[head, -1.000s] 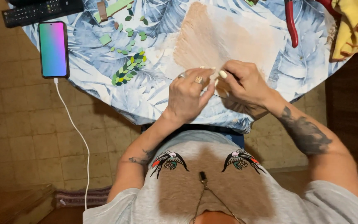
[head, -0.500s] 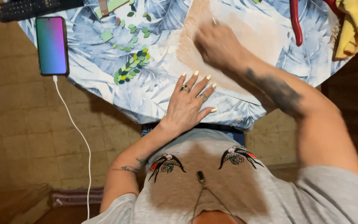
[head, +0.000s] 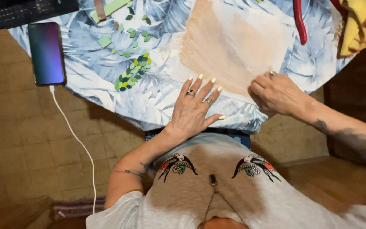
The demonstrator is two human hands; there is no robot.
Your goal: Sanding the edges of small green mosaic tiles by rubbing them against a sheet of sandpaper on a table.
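Left hand (head: 195, 106) flat, fingers spread, palm down on near edge of tan-smeared sheet (head: 234, 42) — likely pinning it steady. Right hand (head: 276, 93) curled at sheet's near right corner, fingers bent; whether it pinches anything, cannot tell. Sheet lies on leaf-print table (head: 106, 85), just ahead of both hands. Green leaf cutouts (head: 132, 70) left of left hand; phone (head: 46, 54) further left.

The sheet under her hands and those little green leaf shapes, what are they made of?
The sheet looks like matte paper or thin card: flat, pale, brushed with streaky tan strokes, likely paint. The left hand lies flat at its edge; the right hand rests on its corner. The green leaf shapes look like small flat cutouts, perhaps paper or foam; too small to tell.
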